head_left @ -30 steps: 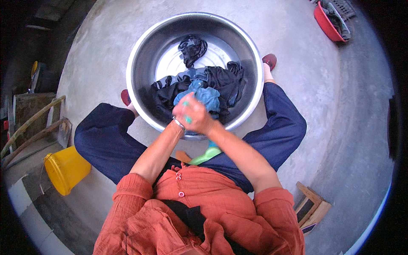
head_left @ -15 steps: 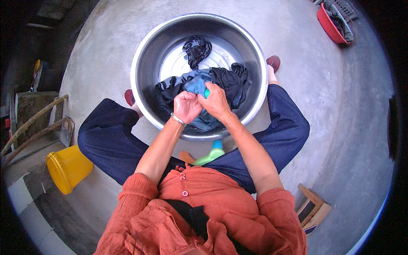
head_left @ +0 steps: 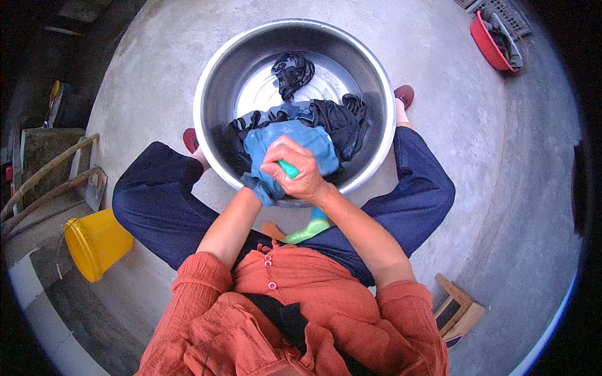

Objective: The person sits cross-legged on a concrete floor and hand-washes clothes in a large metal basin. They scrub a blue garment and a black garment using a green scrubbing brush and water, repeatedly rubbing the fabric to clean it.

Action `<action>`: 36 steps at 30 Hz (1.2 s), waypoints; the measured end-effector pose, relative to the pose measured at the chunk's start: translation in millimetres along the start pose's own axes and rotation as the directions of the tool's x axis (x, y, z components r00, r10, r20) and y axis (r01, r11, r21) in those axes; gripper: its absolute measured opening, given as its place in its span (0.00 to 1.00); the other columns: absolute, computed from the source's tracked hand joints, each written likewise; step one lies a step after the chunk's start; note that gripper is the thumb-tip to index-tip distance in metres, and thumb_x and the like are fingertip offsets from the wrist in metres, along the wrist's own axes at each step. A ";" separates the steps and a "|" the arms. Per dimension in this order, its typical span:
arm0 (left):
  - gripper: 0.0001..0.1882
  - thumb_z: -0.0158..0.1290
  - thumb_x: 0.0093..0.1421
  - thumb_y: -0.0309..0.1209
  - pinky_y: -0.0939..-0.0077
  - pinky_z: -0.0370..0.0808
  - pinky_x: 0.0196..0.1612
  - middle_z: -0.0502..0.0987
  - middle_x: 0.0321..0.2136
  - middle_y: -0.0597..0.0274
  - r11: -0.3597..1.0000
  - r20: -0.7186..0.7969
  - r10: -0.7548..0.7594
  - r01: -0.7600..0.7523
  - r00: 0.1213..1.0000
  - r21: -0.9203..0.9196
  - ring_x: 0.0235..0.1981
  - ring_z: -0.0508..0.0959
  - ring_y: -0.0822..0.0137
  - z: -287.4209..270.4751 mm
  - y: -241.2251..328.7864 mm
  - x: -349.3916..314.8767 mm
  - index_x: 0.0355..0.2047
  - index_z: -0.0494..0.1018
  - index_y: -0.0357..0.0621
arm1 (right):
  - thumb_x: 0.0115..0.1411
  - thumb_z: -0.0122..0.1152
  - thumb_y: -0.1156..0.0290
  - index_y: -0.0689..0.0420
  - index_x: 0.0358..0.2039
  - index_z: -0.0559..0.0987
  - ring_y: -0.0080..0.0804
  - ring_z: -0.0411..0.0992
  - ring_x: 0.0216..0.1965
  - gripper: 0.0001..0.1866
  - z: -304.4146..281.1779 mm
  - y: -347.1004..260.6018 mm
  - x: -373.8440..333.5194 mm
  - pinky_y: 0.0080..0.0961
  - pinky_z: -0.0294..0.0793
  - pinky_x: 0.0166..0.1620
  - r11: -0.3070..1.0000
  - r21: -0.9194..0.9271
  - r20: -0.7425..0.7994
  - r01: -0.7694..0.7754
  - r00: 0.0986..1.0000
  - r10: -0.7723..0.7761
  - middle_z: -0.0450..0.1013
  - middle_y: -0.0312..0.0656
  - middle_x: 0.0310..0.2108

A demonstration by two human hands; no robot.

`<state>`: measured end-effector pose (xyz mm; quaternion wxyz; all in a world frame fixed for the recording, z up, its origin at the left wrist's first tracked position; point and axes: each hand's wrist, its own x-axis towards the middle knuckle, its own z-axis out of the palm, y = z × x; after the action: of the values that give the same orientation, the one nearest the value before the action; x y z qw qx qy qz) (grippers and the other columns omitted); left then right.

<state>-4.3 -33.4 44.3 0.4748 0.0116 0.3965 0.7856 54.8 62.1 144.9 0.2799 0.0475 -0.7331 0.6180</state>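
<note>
And here we are, right at the basin (head_left: pixel 199 116) on the floor (head_left: pixel 451 125), with the right hand (head_left: pixel 303 181) closed in a fist around a green bar (head_left: pixel 288 169)! Most of that bar is buried in the fingers; exactly what it is, hard to call. The left hand? It's under the blue cloth (head_left: pixel 320 147), only the forearm (head_left: pixel 233 217) showing, so open or gripping, I cannot tell.

How far along? I'd call it midway on this blue piece: it's up, opened out and being handled. Dark clothes (head_left: pixel 342 122) lie beneath and behind it, and a small dark bundle (head_left: pixel 293 74) sits apart toward the basin's far edge. Whether those have had their turn doesn't show; the blue one looks unfinished to me.

Now the lie of things! The blue cloth stretches widest left to right across the basin's near half, a crumpled tail dropping toward the near-left rim, over the wrist. The bar's visible stretch slants, its upper end toward the far left, lower end toward the near right.
</note>
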 end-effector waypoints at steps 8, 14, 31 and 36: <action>0.15 0.40 0.63 0.32 0.71 0.67 0.53 0.70 0.45 0.59 0.719 0.058 0.201 -0.187 0.978 0.669 0.46 0.71 0.64 14.9 -29.6 17.2 0.48 0.67 0.43 | 0.44 0.60 0.81 0.57 0.28 0.75 0.40 0.70 0.30 0.09 -44.1 68.5 6.2 0.32 0.72 0.31 0.835 -0.533 -0.064 0.137 0.978 -0.201 0.68 0.44 0.28; 0.15 0.40 0.63 0.31 0.72 0.66 0.54 0.69 0.46 0.59 0.576 0.090 0.165 -0.170 0.982 0.799 0.47 0.70 0.64 -2.2 -25.6 1.9 0.48 0.66 0.42 | 0.41 0.60 0.79 0.53 0.28 0.76 0.38 0.70 0.31 0.11 17.2 13.6 -26.9 0.32 0.72 0.34 0.935 -0.226 0.115 0.272 0.961 -0.251 0.67 0.41 0.29; 0.15 0.40 0.63 0.29 0.73 0.64 0.54 0.67 0.48 0.61 0.221 0.119 0.258 -0.178 0.959 0.959 0.49 0.68 0.65 -12.1 -37.5 19.1 0.49 0.65 0.42 | 0.48 0.58 0.74 0.55 0.27 0.76 0.40 0.68 0.29 0.04 -24.2 81.4 -8.4 0.35 0.72 0.34 0.822 -0.568 -0.033 0.045 0.996 -0.078 0.67 0.43 0.27; 0.15 0.42 0.60 0.30 0.72 0.65 0.52 0.68 0.45 0.60 0.547 0.081 0.137 -0.144 0.987 0.824 0.46 0.69 0.63 -0.7 -5.4 34.0 0.47 0.66 0.42 | 0.45 0.70 0.57 0.60 0.32 0.74 0.41 0.70 0.33 0.22 -13.7 32.1 -17.8 0.30 0.70 0.37 0.878 -0.411 -0.045 -0.245 0.968 0.249 0.69 0.45 0.29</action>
<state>-19.2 -6.8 28.2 0.3509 0.2672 0.7146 0.5429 61.2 77.4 109.4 0.1992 -0.1038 -0.8486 0.4790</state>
